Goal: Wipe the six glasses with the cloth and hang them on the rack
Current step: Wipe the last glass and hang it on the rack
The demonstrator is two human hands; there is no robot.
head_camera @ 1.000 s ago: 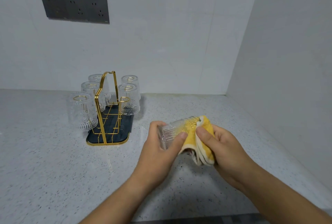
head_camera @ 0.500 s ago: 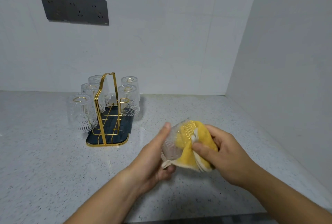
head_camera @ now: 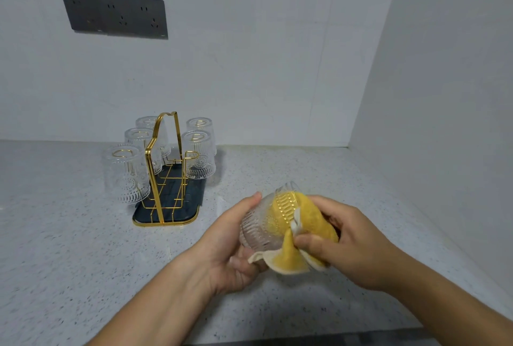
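A clear ribbed glass (head_camera: 259, 223) lies on its side between my hands above the counter. My left hand (head_camera: 230, 245) grips its base end from below and the left. My right hand (head_camera: 352, 243) holds the yellow cloth (head_camera: 302, 234), which is stuffed into the glass's mouth and folds over its rim. The gold wire rack (head_camera: 163, 168) stands on a dark tray at the back left. Several glasses hang upside down on it, such as the front left glass (head_camera: 125, 176) and the right glass (head_camera: 198, 155).
The speckled grey counter (head_camera: 69, 248) spreads around the rack. A white wall rises close on the right (head_camera: 444, 96). A dark socket panel (head_camera: 113, 14) is on the back wall. The counter's front edge (head_camera: 319, 341) runs below my arms.
The glass has turned in my hands, and my left hand has shifted from gripping over its top to cupping it from below. The cloth has gone deeper into the glass.
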